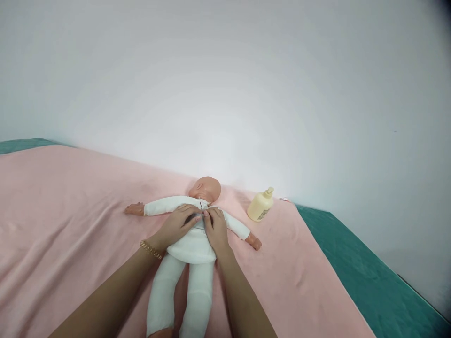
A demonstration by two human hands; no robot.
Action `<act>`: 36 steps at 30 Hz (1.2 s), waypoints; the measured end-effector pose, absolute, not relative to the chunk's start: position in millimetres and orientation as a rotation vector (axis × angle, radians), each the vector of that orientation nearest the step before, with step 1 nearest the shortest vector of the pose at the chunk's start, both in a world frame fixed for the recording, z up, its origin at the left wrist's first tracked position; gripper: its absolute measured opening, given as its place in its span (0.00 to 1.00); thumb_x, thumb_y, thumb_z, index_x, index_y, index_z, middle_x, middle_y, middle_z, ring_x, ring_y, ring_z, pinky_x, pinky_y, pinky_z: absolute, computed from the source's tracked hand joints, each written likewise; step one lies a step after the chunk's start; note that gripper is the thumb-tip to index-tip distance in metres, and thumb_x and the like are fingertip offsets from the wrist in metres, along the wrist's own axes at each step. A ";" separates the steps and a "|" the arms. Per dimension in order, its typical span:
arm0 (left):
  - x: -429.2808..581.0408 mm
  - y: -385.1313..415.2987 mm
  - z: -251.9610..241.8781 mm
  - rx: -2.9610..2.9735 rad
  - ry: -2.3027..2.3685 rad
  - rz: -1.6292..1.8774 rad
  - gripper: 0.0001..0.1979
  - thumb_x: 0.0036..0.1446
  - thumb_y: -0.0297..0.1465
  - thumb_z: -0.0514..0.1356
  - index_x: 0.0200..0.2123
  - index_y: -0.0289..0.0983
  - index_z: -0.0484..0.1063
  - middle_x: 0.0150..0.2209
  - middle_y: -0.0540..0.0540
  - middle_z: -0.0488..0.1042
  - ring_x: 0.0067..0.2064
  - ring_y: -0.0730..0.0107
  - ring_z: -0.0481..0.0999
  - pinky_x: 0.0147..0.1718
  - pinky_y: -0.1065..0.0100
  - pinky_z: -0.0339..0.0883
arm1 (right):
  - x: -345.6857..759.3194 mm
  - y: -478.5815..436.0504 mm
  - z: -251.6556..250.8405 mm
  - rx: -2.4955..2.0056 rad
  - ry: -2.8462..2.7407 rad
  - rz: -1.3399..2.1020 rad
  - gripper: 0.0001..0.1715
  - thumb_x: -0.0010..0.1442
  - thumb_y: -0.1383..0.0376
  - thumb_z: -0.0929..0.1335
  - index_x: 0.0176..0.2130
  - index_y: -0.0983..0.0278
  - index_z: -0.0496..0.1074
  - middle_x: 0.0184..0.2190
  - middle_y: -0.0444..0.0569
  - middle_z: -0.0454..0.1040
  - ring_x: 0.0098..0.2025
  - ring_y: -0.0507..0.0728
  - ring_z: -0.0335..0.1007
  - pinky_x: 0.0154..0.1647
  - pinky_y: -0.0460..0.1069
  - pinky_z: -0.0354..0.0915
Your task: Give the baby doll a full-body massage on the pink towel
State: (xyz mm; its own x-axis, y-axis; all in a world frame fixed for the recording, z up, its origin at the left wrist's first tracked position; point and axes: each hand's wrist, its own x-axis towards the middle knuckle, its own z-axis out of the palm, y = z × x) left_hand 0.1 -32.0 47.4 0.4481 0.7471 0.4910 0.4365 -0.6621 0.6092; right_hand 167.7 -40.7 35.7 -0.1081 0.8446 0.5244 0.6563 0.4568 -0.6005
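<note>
A baby doll (192,244) with a white cloth body lies stretched out on a pink sheet, its bald head (207,188) toward the wall and its arms spread. It appears to be face down, with the face out of sight. My left hand (179,224) rests on the left side of the doll's upper torso, fingers extended and thumb apart. On the other side, my right hand (216,227) lies against the torso with its fingers stretched toward the shoulder. Both thumbs come close together near the middle. A dark patch shows beneath my hands, partly covered.
A pale yellow pump bottle (260,205) stands upright on the pink sheet (289,263), beyond the doll's right-hand arm. Green cover (369,263) shows beside the sheet at the right and at the far left. A plain white wall (225,94) rises behind.
</note>
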 end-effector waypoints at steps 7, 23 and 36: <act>0.1 -27.8 39.1 2.343 1.134 1.144 0.17 0.65 0.39 0.50 0.48 0.35 0.69 0.50 0.40 0.73 0.54 0.59 0.69 0.55 0.55 0.60 | 168.9 -41.9 28.3 -1.214 -1.779 0.317 0.13 0.67 0.61 0.60 0.44 0.63 0.70 0.45 0.53 0.72 0.51 0.59 0.64 0.54 0.54 0.58; 1.7 -25.4 33.3 2.347 1.106 1.105 0.18 0.65 0.39 0.51 0.51 0.35 0.67 0.53 0.39 0.72 0.56 0.59 0.67 0.57 0.54 0.57 | 169.6 -40.0 22.3 -1.171 -1.806 0.328 0.18 0.67 0.60 0.59 0.51 0.64 0.69 0.52 0.53 0.72 0.55 0.59 0.63 0.58 0.56 0.57; 1.2 -26.5 35.3 2.284 1.105 1.105 0.19 0.64 0.40 0.50 0.52 0.35 0.67 0.52 0.39 0.72 0.55 0.58 0.68 0.56 0.54 0.59 | 170.3 -44.6 29.1 -1.186 -1.804 0.363 0.18 0.68 0.60 0.60 0.51 0.64 0.70 0.50 0.53 0.73 0.54 0.59 0.63 0.58 0.56 0.58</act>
State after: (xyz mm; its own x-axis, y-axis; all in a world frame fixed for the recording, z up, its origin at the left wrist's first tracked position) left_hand 1.2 -26.5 35.3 0.3843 0.7820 0.4907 0.4905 -0.6233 0.6091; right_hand 170.3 -44.6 29.1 -0.1163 0.8406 0.5290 0.5702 0.4926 -0.6574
